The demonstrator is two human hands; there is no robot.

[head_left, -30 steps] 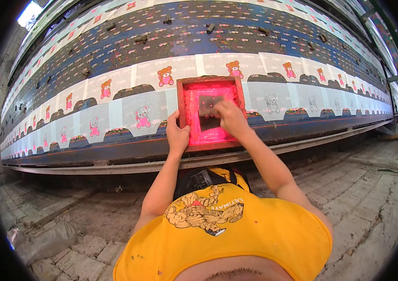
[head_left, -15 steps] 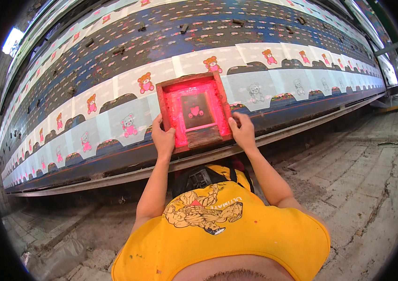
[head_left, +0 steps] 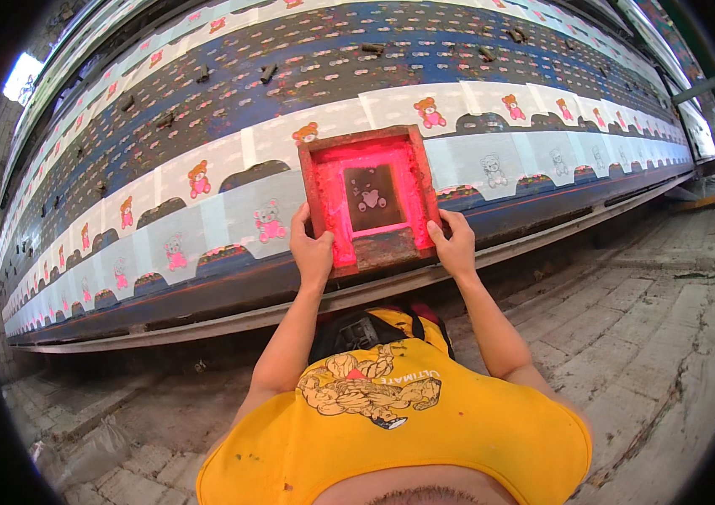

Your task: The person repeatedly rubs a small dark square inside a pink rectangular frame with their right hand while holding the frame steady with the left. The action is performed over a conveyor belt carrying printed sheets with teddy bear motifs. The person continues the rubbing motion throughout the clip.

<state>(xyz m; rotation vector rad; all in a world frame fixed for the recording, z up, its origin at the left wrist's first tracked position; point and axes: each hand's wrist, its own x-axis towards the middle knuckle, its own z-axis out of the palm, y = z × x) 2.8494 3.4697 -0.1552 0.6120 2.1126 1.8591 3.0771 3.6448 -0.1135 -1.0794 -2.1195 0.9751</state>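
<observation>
Between my two hands is a wooden screen-printing frame [head_left: 382, 255], stained red, with bright pink ink round its dark mesh window [head_left: 372, 217]. Pale heart and paw-like shapes show in the mesh. My left hand [head_left: 313, 251] grips the left rail near its lower corner, fingers wrapped round it. On the opposite rail, my right hand [head_left: 457, 246] holds with thumb and fingers. The frame covers part of the pale fabric row; whether it touches the cloth I cannot tell. Just left lies a bear print with pink parts [head_left: 269, 220]; to the right is an outline-only bear [head_left: 494, 171].
A long printing table [head_left: 231, 296] curves across the view, its metal rail [head_left: 206, 330] nearest me. Behind, another fabric row carries brown-and-pink bears [head_left: 429, 112]. Several small dark blocks [head_left: 372, 48] sit farther back. Brick floor [head_left: 627, 311] lies below; a plastic bag [head_left: 92, 450] is at lower left.
The frame and both hands have moved right along the table, as has my viewpoint. The bear beside the frame's left, covered before, now shows pink parts. Both hands keep their hold.
</observation>
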